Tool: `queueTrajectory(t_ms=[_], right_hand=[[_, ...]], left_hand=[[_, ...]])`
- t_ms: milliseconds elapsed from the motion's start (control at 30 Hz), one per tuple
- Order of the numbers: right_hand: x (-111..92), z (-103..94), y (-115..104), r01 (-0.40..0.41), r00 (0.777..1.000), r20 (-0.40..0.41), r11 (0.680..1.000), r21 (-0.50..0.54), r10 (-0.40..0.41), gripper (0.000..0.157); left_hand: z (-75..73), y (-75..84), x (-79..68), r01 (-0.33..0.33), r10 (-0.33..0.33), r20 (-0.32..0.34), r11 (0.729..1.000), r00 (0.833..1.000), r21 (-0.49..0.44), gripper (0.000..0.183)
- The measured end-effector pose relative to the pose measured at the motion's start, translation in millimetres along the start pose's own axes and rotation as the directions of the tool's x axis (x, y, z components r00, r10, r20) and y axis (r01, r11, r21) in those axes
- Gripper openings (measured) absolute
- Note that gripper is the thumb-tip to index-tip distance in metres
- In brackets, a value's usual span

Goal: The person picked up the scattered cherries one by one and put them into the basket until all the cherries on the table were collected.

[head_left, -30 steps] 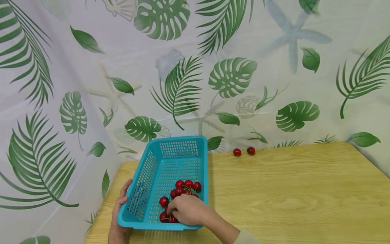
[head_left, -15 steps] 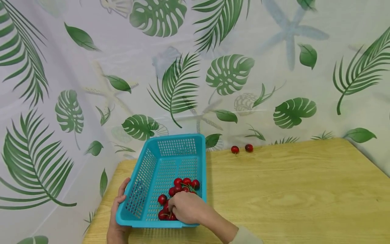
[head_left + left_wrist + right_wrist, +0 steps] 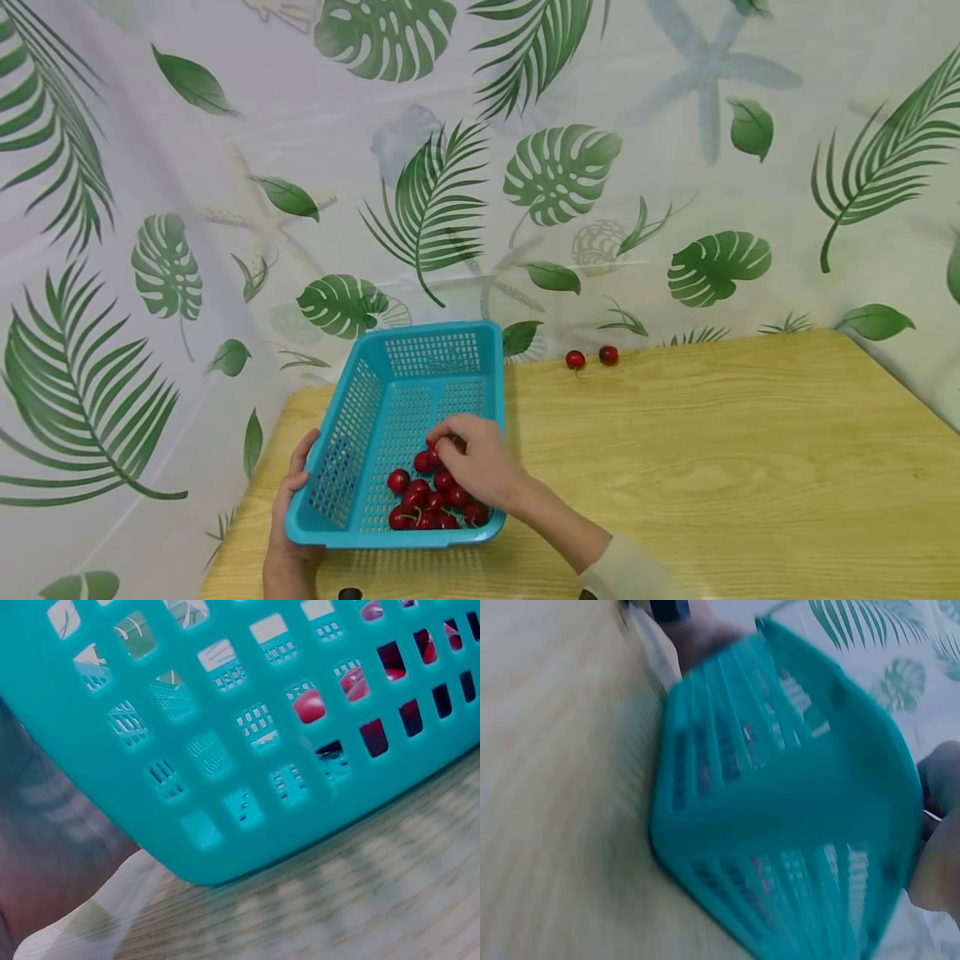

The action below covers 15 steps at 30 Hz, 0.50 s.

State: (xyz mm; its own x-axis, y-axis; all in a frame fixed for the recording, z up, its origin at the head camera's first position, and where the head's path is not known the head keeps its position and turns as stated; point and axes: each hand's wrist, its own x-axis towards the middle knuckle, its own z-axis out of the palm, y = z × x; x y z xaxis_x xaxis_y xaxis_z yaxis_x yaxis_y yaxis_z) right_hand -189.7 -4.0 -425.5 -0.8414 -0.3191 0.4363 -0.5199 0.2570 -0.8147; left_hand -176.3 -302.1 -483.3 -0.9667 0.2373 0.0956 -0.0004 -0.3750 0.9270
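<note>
A turquoise plastic basket (image 3: 408,537) with slotted walls stands on the table at left. My left hand (image 3: 288,508) grips its left side near the front corner; part of the palm shows in the left wrist view. Several dark red cherries (image 3: 416,493), some with stems, lie bunched at the front right of the basket floor. Above them my right hand (image 3: 480,462) pinches a cherry (image 3: 431,442) between thumb and fingers, mostly covered by the fingers. In the right wrist view, a bit of dark red and a stem show at that hand.
Two cherries (image 3: 592,357) lie on the wood-grain table (image 3: 712,450) by its back edge, right of the basket. A leaf-printed sheet (image 3: 555,275) hangs behind and at the left. A small black object (image 3: 349,593) shows at the bottom edge.
My right hand has risen and moved back from among the front cherries, now with a cherry in its fingers. The left hand stays on the basket. The head view has shifted slightly.
</note>
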Motion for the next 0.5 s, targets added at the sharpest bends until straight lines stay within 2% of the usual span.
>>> queueTrajectory(t_ms=[100,233,333,500], right_hand=[[6.2,-20.6,11.5,-0.05,0.992,-0.12,0.998,-0.034,0.045,0.02],[18.2,-55.3,36.0,-0.196,0.963,-0.219,0.969,-0.154,0.16,0.019],[25.0,-82.6,62.7,-0.301,0.946,-0.213,0.902,-0.308,0.243,0.019],[29.1,-115.1,107.2,-0.373,0.921,-0.122,0.748,-0.55,0.37,0.025]], left_hand=[[0.7,0.8,0.0,-0.004,0.004,0.01,1.0,1.0,-0.003,0.057],[0.9,1.3,-0.1,-0.005,0.005,0.005,1.0,1.0,0.0,0.057],[0.6,1.6,0.4,0.002,-0.002,-0.008,1.0,1.0,-0.002,0.056],[-0.7,2.9,0.8,0.014,-0.014,-0.001,1.0,1.0,-0.007,0.057]])
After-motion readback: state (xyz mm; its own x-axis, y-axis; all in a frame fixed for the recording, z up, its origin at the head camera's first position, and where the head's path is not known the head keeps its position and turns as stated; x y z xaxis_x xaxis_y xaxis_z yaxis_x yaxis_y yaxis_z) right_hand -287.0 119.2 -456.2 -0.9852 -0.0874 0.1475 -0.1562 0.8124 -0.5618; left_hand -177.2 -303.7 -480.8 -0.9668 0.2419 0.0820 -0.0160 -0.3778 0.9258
